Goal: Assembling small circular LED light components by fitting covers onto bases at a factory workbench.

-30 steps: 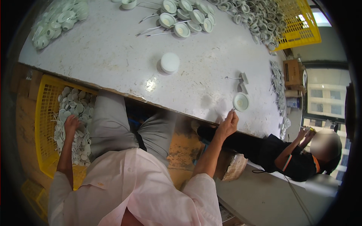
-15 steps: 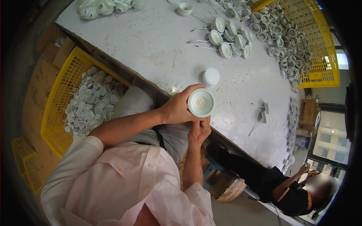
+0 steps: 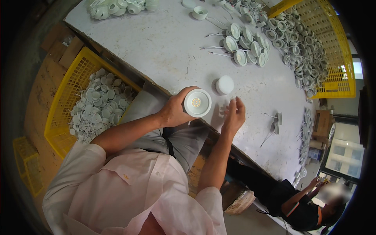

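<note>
In my left hand (image 3: 173, 110) is a white round LED downlight (image 3: 203, 110), gripped by its side over the table edge. Its open face points up, showing a small ring of yellow LEDs in the middle. My right hand (image 3: 234, 117) holds nothing; its fingers are raised and apart. Just beyond those fingers, a white disc-topped round piece (image 3: 225, 85) sits on the table; whether it is one piece or a stack, I cannot tell. Farther back lies a cluster of white downlights (image 3: 240, 58) with wires trailing left.
Left of my legs, a yellow basket (image 3: 55, 117) holds many white discs with wires. Grey-white rings (image 3: 303, 55) are heaped by another yellow basket (image 3: 346, 82). Two small wired parts (image 3: 277, 118) lie on the table (image 3: 156, 51). A co-worker (image 3: 299, 211) sits at the right.
My right hand has let go below the downlight and moved right and up, toward the white disc-topped piece. My left hand has shifted slightly left with the downlight.
</note>
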Available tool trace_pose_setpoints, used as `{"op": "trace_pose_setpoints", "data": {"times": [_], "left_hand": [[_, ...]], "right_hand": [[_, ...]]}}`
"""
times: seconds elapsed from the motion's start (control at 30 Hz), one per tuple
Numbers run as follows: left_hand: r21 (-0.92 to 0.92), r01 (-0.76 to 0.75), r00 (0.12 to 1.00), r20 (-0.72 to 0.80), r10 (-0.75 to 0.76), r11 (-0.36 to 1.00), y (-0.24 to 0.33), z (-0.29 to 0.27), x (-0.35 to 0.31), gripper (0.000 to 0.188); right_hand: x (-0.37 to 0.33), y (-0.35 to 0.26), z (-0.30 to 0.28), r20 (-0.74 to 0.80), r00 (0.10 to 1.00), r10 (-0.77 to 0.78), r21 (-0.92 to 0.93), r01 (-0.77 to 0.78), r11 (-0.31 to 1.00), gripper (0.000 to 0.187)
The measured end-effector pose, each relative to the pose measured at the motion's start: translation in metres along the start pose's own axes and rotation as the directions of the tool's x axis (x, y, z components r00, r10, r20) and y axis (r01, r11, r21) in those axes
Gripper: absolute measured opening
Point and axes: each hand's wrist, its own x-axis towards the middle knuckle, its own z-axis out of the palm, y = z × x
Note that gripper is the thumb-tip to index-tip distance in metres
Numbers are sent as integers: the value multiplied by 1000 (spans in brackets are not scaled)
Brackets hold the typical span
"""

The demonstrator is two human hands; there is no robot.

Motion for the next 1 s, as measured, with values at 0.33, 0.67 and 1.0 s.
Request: {"op": "trace_pose_setpoints", "data": {"times": [0.33, 0.67, 1.0], "left_hand": [[-20, 124, 990, 68, -122, 992, -4, -5, -16, 76], [-39, 172, 979, 121, -166, 984, -5, -2, -14, 78], [-60, 165, 983, 96, -159, 984, -9, -3, -3, 74]], "right_hand": [[59, 9, 17, 121, 991, 58, -9, -57, 998, 24], [50, 10, 1, 246, 940, 236, 423, -323, 847, 19], [3, 10, -9, 333, 918, 215, 588, -381, 714, 13]]}}
